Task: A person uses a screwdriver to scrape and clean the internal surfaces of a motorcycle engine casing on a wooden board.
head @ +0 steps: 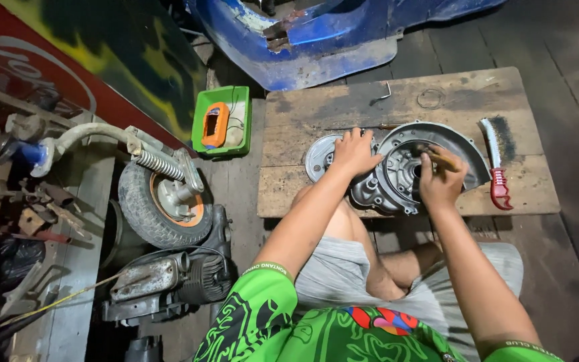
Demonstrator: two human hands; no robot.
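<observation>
A grey metal engine casing (pixel 403 171) lies on a low wooden pallet board (pixel 450 100), near its front edge. The left hand (pixel 354 153) presses flat on the casing's left part, fingers spread. The right hand (pixel 441 179) has its fingers closed on a small brush (pixel 437 155) inside the casing's round hollow. A red-handled wire brush (pixel 497 164) lies just right of the casing; bare board stretches behind. To the left, apart from the board, stand a green tray (pixel 204 114), a small wheel (pixel 159 204) and an engine block (pixel 169 278).
</observation>
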